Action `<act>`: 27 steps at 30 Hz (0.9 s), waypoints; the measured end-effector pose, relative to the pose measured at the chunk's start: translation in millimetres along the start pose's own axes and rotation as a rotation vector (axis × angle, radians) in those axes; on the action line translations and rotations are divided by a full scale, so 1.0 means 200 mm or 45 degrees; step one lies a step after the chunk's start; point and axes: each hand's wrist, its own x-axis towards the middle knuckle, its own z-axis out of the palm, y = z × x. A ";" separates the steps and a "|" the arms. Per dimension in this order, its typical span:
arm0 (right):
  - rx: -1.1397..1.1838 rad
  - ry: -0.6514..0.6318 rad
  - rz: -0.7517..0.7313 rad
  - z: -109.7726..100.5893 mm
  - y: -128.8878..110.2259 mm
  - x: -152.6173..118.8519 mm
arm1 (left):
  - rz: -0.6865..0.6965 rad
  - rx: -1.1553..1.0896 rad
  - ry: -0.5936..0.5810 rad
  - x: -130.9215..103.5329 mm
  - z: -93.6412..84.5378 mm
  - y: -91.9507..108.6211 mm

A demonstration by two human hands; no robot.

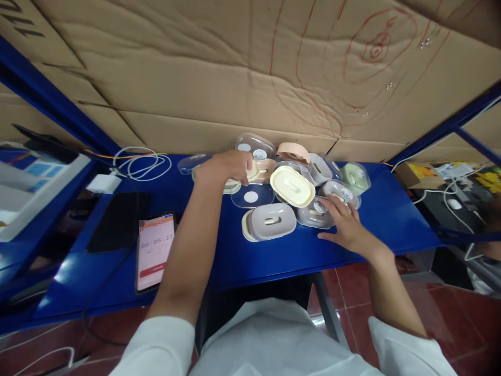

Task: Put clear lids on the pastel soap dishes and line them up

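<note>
My left hand (227, 167) reaches to the back of the pile, its fingers curled on a cream oval dish (253, 171), which they partly hide. My right hand (346, 224) has its fingers spread at the edge of a grey dish with a clear lid (315, 215), touching or just above it. Between the hands a cream oval piece (293, 186) lies tilted on other pieces. In front, a grey oval dish (273, 221) overlaps a cream one. A loose clear lid (252, 196) with a round white sticker lies near my left wrist.
Behind stand a peach dish (293, 152), a clear lid (256, 145) and a green dish (355, 176). A phone (155, 253) showing a timer lies left, near a black flat object (111, 222) and a coiled white cable (143, 163). Cardboard (195, 78) walls the blue table's (242, 261) back.
</note>
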 end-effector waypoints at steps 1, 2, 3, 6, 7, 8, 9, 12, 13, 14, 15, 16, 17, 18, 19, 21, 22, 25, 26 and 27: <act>-0.009 0.023 -0.006 0.05 0.00 -0.03 | -0.005 0.006 0.000 -0.01 0.00 0.01; -0.005 0.058 -0.008 0.09 0.00 -0.06 | -0.009 0.017 -0.002 -0.02 0.00 0.03; 0.014 0.089 -0.009 0.11 -0.01 -0.08 | -0.012 0.029 -0.005 -0.02 0.00 0.04; 0.200 0.107 0.011 0.12 -0.01 -0.14 | 0.002 0.046 -0.023 -0.04 -0.01 0.07; 0.295 0.095 0.016 0.10 -0.01 -0.17 | 0.015 0.051 -0.030 -0.04 -0.01 0.07; 0.392 0.088 0.017 0.08 0.00 -0.20 | 0.035 0.051 -0.033 -0.04 -0.01 0.07; 0.482 0.083 0.011 0.06 0.01 -0.22 | 0.067 0.036 -0.037 -0.03 -0.01 0.06; 0.673 0.062 -0.044 -0.02 0.06 -0.26 | 0.195 -0.068 -0.056 -0.01 0.01 0.03; 0.720 0.065 -0.068 -0.05 0.07 -0.24 | 0.230 -0.110 -0.063 0.00 0.01 0.02; 0.761 0.079 -0.090 -0.08 0.07 -0.20 | 0.257 -0.146 -0.066 0.00 0.01 0.02; 0.791 0.115 -0.110 -0.11 0.06 -0.15 | 0.277 -0.174 -0.063 0.00 0.01 0.02; 0.808 0.175 -0.125 -0.13 0.05 -0.07 | 0.288 -0.188 -0.055 0.00 0.01 0.02; 0.814 0.258 -0.135 -0.16 0.02 0.02 | 0.315 -0.231 -0.040 -0.02 0.00 0.02; 0.812 0.351 -0.144 -0.19 -0.02 0.13 | 0.359 -0.300 -0.020 -0.03 -0.01 0.03; 0.807 0.438 -0.157 -0.21 -0.06 0.24 | 0.413 -0.382 0.006 -0.05 -0.02 0.04; 0.817 0.536 -0.245 -0.26 -0.16 0.47 | 0.564 -0.631 0.067 -0.08 -0.04 0.05; 0.836 0.526 -0.323 -0.29 -0.21 0.58 | 0.644 -0.780 0.102 -0.09 -0.05 0.06; 0.957 0.392 -0.506 -0.35 -0.32 0.84 | 0.770 -1.104 0.213 -0.09 -0.06 0.05; 1.018 0.343 -0.508 -0.36 -0.34 0.90 | 0.779 -1.153 0.244 -0.08 -0.06 0.03; 1.077 0.308 -0.480 -0.37 -0.34 0.95 | 0.769 -1.153 0.274 -0.07 -0.07 0.01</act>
